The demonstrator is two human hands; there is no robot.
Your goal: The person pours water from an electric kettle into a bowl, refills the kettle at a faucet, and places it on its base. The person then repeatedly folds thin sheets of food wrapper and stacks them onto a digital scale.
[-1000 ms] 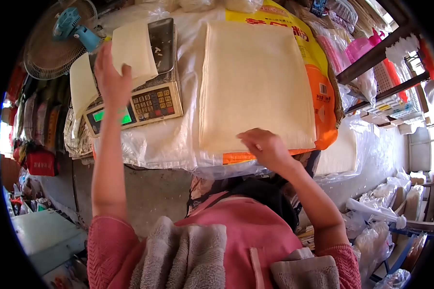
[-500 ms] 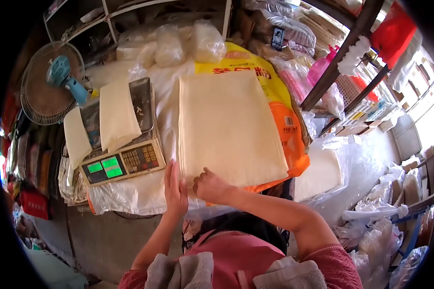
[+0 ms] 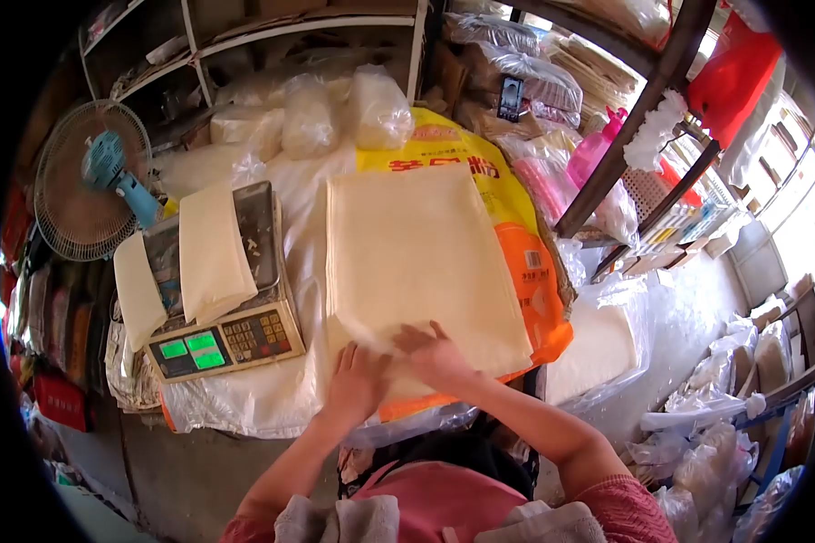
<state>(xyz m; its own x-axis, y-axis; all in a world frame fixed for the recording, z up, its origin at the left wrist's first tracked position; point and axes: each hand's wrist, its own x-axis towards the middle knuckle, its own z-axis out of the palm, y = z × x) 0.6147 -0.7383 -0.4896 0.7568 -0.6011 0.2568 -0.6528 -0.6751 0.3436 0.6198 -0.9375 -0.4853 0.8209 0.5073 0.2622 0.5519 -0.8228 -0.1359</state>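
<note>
A stack of large, thin cream-coloured sheets (image 3: 421,262) lies on the work surface in front of me. At its near edge, my left hand (image 3: 358,380) rests over the left corner, fingers extended forward; its thumb side is hard to make out. My right hand (image 3: 433,357) is just beside it on the near edge, fingers spread over the top sheet and a little blurred. The sheet's near left part is smeared by motion. To the left stands a digital scale (image 3: 222,344) with lit green displays, and folded cream sheets (image 3: 210,253) lie across its metal pan.
A blue desk fan (image 3: 107,161) stands behind the scale. Plastic-wrapped bundles (image 3: 378,107) line the back. A yellow and orange printed sack (image 3: 527,240) lies under the stack's right side. A metal rack post (image 3: 629,118) rises at right, near bagged goods (image 3: 598,348).
Both hands have moved forward onto the near edge of the stack. My right hand has gone from curled fingers to spread ones. The view has tilted up slightly.
</note>
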